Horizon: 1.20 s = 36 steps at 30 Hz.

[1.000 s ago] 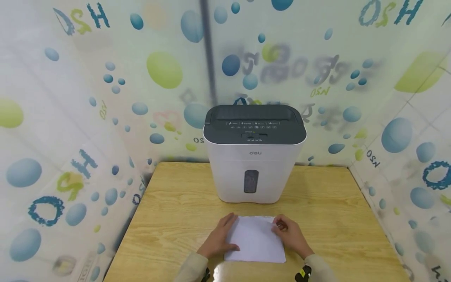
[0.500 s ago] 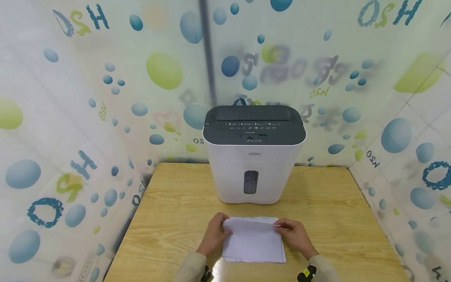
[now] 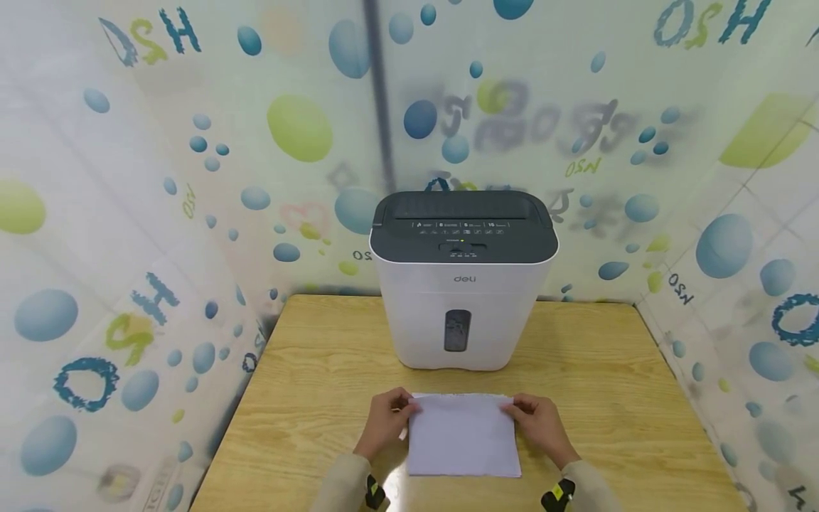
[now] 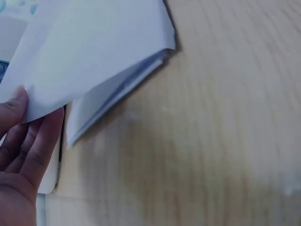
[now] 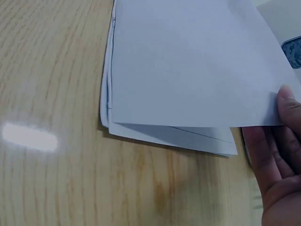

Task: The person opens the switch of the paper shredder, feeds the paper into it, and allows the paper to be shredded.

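A white sheet of paper [image 3: 462, 437] lies over a small stack of paper [image 5: 174, 136] in front of the shredder. My left hand [image 3: 386, 419] pinches the sheet's far left corner between thumb and fingers. At the far right corner my right hand [image 3: 539, 425] pinches it the same way. Both wrist views show the sheet's far edge lifted off the stack, while its near edge stays down by the stack. The stack's edges look layered and slightly uneven in the left wrist view.
A white paper shredder [image 3: 419, 316] with a dark top [image 3: 463, 213] stands upright just beyond the paper, near the back edge of the wooden table [image 3: 320, 363]. Patterned curtains [image 3: 301, 199] enclose the table at the back and both sides.
The left hand has gone from lying flat along the paper's left side to pinching its far corner. The top sheet shifted left, then back right over the stack, its far edge now raised.
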{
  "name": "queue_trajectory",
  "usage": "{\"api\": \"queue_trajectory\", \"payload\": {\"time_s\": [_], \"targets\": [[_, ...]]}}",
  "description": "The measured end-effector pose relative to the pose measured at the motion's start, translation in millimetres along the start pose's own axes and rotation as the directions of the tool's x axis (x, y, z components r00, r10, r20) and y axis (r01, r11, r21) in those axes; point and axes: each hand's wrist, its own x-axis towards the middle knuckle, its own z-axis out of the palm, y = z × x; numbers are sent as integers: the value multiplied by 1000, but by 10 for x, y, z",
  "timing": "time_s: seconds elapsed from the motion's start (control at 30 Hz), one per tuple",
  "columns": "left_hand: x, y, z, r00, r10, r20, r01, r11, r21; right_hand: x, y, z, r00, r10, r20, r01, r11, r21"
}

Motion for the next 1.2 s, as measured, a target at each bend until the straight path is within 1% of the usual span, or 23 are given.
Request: {"api": "queue_trajectory", "payload": {"time_s": [0.13, 0.3, 0.53, 0.63, 0.9, 1.0, 1.1, 1.2], "targets": [[33, 60, -14, 1000, -17, -6, 17, 1000, -17, 4, -64, -48, 1000, 1, 12, -1, 1000, 1], [73, 92, -7, 1000, -27, -6, 27, 999, -34, 1, -124, -108, 1000, -16, 0, 16, 1000, 12], [95, 171, -33, 999, -44, 7, 44, 999, -16, 23, -175, -165, 999, -46, -6, 46, 999, 18], [122, 216, -55, 999, -54, 1, 54, 998, -17, 36, -217, -187, 999, -47, -1, 47, 999, 22], [218, 332, -100, 999, 0, -55, 0, 1000, 5, 62, -373, -233, 996, -73, -43, 73, 997, 16], [260, 377, -124, 997, 11, -74, -12, 1000, -12, 76, -432, -249, 994, -92, -54, 92, 996, 11], [307, 430, -150, 996, 30, -81, -32, 999, -27, 102, -490, -270, 991, -111, -71, 111, 994, 7], [354, 495, -183, 996, 44, -80, -47, 999, -26, 131, -545, -295, 990, -111, -86, 111, 994, -2]]}}
